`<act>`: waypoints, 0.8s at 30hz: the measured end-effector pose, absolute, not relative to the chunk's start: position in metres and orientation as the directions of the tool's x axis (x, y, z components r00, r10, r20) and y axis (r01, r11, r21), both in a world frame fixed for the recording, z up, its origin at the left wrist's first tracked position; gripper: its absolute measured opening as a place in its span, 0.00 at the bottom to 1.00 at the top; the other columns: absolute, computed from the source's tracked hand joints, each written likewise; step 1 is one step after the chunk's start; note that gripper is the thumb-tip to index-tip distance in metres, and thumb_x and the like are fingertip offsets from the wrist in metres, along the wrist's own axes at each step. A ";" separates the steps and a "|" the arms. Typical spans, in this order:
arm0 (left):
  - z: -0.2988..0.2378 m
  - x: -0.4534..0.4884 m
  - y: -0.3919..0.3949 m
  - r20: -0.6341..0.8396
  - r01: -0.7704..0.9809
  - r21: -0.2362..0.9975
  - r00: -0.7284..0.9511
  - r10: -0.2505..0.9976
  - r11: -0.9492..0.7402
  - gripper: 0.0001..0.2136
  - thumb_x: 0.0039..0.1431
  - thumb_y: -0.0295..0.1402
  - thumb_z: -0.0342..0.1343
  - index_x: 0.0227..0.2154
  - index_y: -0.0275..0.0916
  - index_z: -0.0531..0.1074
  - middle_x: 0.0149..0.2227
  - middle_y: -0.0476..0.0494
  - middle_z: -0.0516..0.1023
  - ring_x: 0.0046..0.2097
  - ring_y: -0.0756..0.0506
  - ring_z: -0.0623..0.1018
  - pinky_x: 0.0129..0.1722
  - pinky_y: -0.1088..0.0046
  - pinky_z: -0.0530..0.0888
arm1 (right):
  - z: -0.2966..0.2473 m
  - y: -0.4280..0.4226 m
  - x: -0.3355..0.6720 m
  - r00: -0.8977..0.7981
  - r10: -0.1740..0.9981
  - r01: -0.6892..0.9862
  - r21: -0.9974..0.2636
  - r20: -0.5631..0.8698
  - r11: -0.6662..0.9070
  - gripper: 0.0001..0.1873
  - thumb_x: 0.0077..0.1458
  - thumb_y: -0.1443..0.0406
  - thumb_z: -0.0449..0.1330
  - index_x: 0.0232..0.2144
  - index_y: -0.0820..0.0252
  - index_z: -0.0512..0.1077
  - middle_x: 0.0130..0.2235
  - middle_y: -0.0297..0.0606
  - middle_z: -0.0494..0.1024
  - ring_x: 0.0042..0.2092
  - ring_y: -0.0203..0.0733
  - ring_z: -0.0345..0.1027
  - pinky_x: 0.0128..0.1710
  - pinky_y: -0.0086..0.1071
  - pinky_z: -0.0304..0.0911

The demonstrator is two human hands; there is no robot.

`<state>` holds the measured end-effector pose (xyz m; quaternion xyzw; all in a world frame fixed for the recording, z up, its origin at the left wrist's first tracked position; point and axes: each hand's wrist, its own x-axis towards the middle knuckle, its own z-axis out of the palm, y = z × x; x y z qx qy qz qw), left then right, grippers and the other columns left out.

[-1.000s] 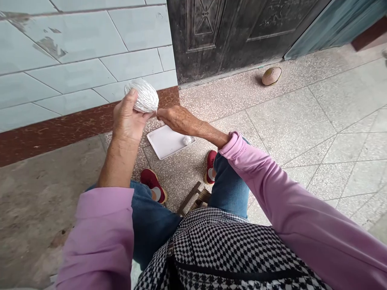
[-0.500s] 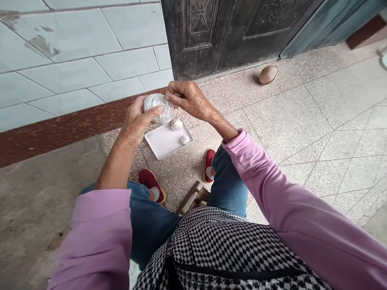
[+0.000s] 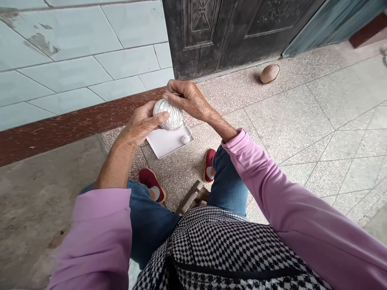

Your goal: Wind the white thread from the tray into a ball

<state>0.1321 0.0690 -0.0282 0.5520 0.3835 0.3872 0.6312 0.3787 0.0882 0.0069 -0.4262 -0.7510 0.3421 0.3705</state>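
Observation:
My left hand (image 3: 140, 125) cups a white ball of thread (image 3: 168, 114) from below and the left, thumb laid across its front. Just above and right of the ball, my right hand (image 3: 187, 98) is pinched, and a thin strand seems to run from the pinch to the ball. Both hands hover over a white tray (image 3: 165, 144) on the floor. One small white ball (image 3: 185, 139) lies on the tray's right side. I sit with my knees apart in blue jeans.
My red shoes (image 3: 152, 183) rest on the speckled floor on either side of a wooden stool edge (image 3: 195, 197). A tiled wall runs along the left, a dark metal door (image 3: 229, 32) stands ahead, and a round brownish object (image 3: 270, 73) lies by its threshold.
The ball has come down from in front of the wall to just over the tray. My right hand has swung from below the ball to above it. A second small ball on the tray is now covered.

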 end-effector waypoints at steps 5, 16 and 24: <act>-0.027 0.140 0.067 -0.072 -0.069 0.992 0.346 0.935 0.102 0.48 0.41 0.66 0.96 0.56 0.38 0.88 0.52 0.32 0.91 0.48 0.33 0.89 0.53 0.50 0.91 | 0.006 0.089 0.374 -0.371 0.891 0.373 -0.837 0.261 0.400 0.23 0.92 0.53 0.71 0.40 0.53 0.74 0.39 0.37 0.80 0.47 0.48 0.77 0.53 0.42 0.80; -0.033 0.135 0.073 0.015 -0.229 0.968 0.473 0.881 0.106 0.33 0.51 0.49 0.89 0.57 0.39 0.90 0.53 0.32 0.91 0.49 0.33 0.89 0.42 0.64 0.87 | -0.015 0.118 0.382 -0.329 0.906 0.192 -0.921 0.265 0.339 0.30 0.91 0.60 0.75 0.35 0.52 0.66 0.34 0.30 0.66 0.40 0.43 0.63 0.50 0.39 0.75; -0.043 0.131 0.086 0.136 -0.456 0.889 0.332 0.933 0.033 0.38 0.53 0.60 0.88 0.56 0.41 0.84 0.56 0.27 0.90 0.67 0.21 0.89 0.66 0.42 0.93 | -0.027 0.115 0.361 -0.358 0.909 0.264 -0.911 0.212 0.316 0.25 0.95 0.69 0.60 0.37 0.54 0.64 0.37 0.29 0.65 0.41 0.40 0.59 0.48 0.34 0.66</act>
